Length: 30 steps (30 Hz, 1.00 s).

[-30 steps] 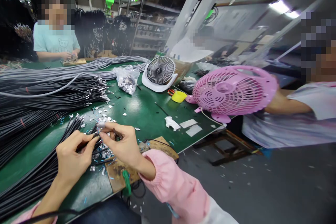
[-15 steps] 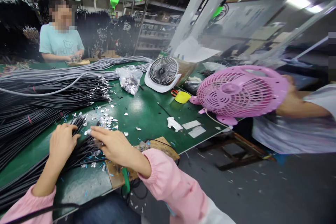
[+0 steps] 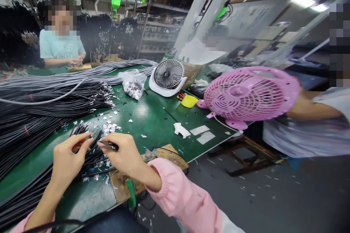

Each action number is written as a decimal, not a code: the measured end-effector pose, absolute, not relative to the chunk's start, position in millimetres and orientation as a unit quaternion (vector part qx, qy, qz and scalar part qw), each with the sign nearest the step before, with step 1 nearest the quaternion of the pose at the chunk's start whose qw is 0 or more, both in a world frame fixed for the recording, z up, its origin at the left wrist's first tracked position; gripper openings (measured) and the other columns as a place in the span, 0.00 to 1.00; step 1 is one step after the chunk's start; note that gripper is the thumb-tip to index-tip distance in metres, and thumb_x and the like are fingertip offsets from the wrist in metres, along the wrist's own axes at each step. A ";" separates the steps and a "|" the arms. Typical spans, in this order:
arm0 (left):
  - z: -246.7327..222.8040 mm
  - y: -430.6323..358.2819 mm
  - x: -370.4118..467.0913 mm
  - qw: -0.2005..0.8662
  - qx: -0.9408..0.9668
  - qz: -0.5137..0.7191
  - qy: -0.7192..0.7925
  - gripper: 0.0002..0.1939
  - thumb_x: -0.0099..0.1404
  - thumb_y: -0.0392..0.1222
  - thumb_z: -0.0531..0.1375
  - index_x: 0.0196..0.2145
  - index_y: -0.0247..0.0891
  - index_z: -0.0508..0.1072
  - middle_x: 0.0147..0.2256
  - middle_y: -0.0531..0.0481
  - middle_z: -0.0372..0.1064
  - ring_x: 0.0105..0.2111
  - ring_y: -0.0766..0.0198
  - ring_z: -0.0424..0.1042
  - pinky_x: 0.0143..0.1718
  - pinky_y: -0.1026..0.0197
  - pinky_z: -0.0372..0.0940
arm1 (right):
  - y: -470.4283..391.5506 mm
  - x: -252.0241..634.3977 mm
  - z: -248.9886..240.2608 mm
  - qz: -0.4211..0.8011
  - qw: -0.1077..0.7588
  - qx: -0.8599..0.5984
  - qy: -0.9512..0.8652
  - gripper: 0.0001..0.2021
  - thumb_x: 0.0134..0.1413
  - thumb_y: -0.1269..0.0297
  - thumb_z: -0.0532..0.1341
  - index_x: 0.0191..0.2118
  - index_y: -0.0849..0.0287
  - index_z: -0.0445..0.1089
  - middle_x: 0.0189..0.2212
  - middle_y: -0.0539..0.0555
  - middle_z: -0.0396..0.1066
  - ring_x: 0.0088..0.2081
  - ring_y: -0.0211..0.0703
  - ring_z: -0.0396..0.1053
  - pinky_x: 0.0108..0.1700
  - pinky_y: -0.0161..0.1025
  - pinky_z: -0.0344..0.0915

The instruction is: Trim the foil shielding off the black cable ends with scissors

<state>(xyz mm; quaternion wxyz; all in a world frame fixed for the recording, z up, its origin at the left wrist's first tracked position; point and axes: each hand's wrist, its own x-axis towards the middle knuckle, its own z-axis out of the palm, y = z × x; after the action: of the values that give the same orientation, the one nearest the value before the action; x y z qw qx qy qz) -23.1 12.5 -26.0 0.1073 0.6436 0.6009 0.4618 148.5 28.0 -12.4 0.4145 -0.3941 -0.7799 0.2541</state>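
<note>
My left hand (image 3: 68,156) has its thumb and forefinger pinched at the end of a black cable, just above the near bundle of black cables (image 3: 35,185). Close to its fingertips is my right hand (image 3: 124,153), its fingers curled around a slim dark thing (image 3: 111,145) whose kind is hard to make out. Scraps of silver foil (image 3: 109,128) and tiny blue bits lie around both hands. Under my right forearm is a wooden board (image 3: 169,154) at the table edge, with a green-handled part (image 3: 131,193) hanging there.
More black cables (image 3: 54,105) and grey cables (image 3: 109,66) spread left. A plastic bag (image 3: 133,84), a white fan (image 3: 168,74), a yellow object (image 3: 189,101) and a pink fan (image 3: 246,94) stand beyond. A person (image 3: 62,43) sits across; another's arm (image 3: 314,109) is behind the pink fan.
My left hand has turned and moved right, from resting over the cable ends to a pinch near my right hand. My right hand's fingers have curled from stretched out.
</note>
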 end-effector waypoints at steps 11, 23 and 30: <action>-17.1 0.7 -13.8 0.027 0.677 0.490 0.549 0.09 0.62 0.46 0.61 0.28 0.43 0.79 0.23 0.54 0.75 0.20 0.66 0.72 0.23 0.66 0.68 | 27.2 147.1 -11.1 0.285 0.448 -0.424 -0.734 0.03 0.51 0.71 0.65 0.32 0.59 0.77 0.29 0.53 0.78 0.30 0.41 0.72 0.36 0.36 0.68; -19.4 -9.1 -11.3 0.058 0.607 0.552 0.568 0.06 0.59 0.43 0.65 0.26 0.42 0.75 0.24 0.56 0.73 0.23 0.66 0.73 0.27 0.65 0.70 | 23.9 147.2 -11.7 0.281 0.419 -0.387 -0.772 0.09 0.62 0.67 0.60 0.41 0.59 0.79 0.30 0.53 0.77 0.32 0.41 0.72 0.37 0.36 0.68; -18.2 -10.6 -10.6 0.029 0.614 0.550 0.566 0.05 0.60 0.42 0.64 0.26 0.42 0.75 0.23 0.57 0.73 0.23 0.69 0.72 0.26 0.68 0.68 | 23.7 146.3 -11.5 0.273 0.414 -0.389 -0.776 0.09 0.62 0.67 0.61 0.37 0.61 0.80 0.26 0.53 0.76 0.27 0.39 0.69 0.31 0.35 0.64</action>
<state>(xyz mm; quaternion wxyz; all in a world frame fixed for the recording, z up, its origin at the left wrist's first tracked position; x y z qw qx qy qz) -10.6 -10.6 -18.2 0.0292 0.6142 0.5656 0.5496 146.3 23.7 -11.5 0.4139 -0.3892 -0.7763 0.2731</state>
